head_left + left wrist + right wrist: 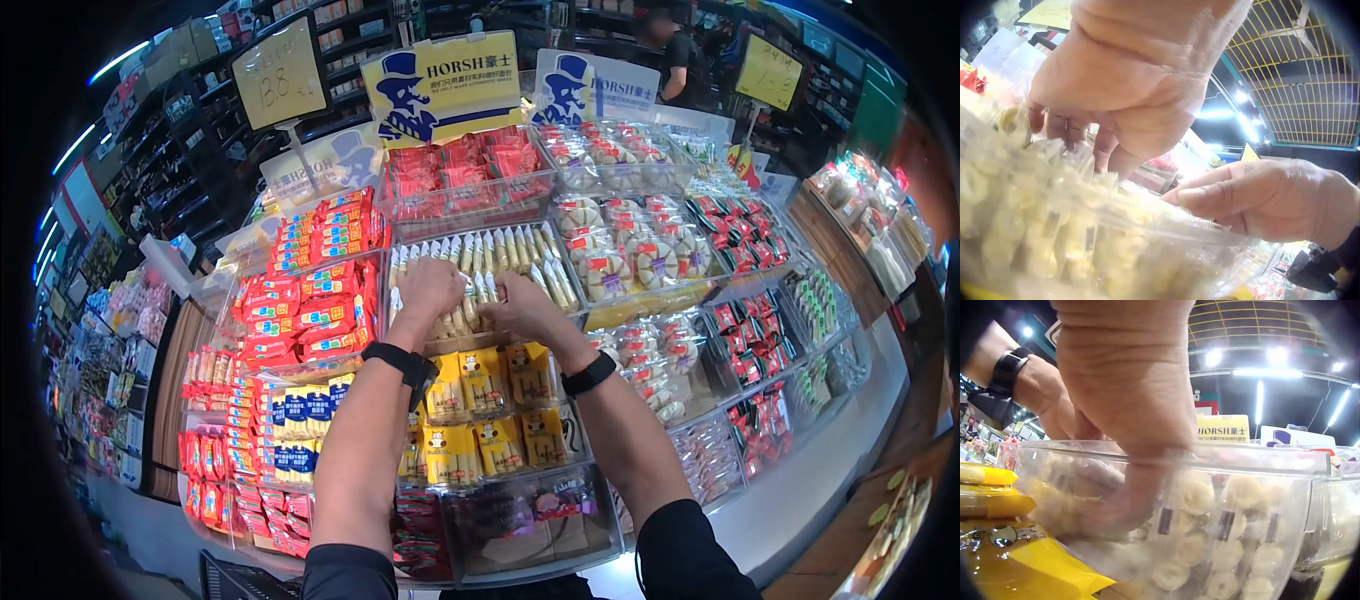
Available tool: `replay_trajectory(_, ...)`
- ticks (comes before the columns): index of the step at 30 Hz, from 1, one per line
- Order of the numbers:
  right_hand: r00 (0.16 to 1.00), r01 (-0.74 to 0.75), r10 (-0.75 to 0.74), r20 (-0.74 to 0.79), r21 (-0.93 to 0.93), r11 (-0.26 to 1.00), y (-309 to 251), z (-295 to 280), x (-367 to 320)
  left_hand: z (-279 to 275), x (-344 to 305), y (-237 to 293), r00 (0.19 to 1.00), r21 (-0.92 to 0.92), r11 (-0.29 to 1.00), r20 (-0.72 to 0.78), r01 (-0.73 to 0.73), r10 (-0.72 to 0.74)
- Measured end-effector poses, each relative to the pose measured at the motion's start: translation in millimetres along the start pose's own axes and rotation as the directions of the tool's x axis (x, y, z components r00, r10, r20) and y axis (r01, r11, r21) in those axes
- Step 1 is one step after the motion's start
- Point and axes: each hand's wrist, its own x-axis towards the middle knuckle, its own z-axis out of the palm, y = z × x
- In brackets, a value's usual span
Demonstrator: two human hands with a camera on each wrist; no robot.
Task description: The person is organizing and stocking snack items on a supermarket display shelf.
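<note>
A clear plastic bin (1260,456) holds upright, slim see-through packs (505,247) of pale, round snack pieces. My left hand (432,287) reaches down into the left part of the bin. In the left wrist view its fingers (1104,147) bend among the pack tops, the tips hidden. To its right, my right hand (528,308) is over the bin's front edge, gripping a snack pack. Through the front wall, the right wrist view shows its fingers (1125,509) blurred and curled among the packs. Both wrists wear black bands.
Yellow packets (482,385) lie just in front of the bin. Red packets (315,310) fill bins on the left, with round white packs (640,235) on the right. A raised red-packet bin (465,165) and brand signs (450,85) stand behind. A person (680,60) is in the background.
</note>
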Motion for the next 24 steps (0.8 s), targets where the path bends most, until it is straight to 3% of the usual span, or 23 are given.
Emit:
replay_trajectory(4,0.998,0.022,-0.025,0.052,0.049,0.999,1,-3,0,-5,1,-4,0.997,-0.01,1.0,0.071,-0.017,0.017)
replay_trajectory(7,0.998,0.053,-0.054,0.03,0.032,0.998,11,4,4,6,-4,0,0.988,0.163,0.982,-0.106,-0.096,0.114)
replay_trajectory(10,1.0,0.024,-0.025,0.01,0.042,0.999,11,3,6,2,-6,-1,0.988,0.077,0.992,-0.114,-0.1,0.108)
replay_trajectory(13,1.0,-0.007,0.009,-0.019,0.089,0.996,8,4,1,0,-7,-22,0.948,-0.286,0.933,-0.288,-0.218,0.133)
replay_trajectory(17,0.998,-0.057,0.061,-0.029,0.108,0.992,4,2,-1,-28,-27,-55,0.937,-0.269,0.926,-0.298,-0.265,0.182)
replay_trajectory(21,1.0,-0.028,0.028,-0.001,0.169,0.985,17,6,11,-27,-60,-94,0.875,-0.15,0.882,-0.282,-0.446,0.395)
replay_trajectory(24,0.999,-0.009,-0.002,0.048,0.23,0.973,25,11,19,-24,-75,-103,0.87,-0.225,0.842,-0.183,-0.491,0.459)
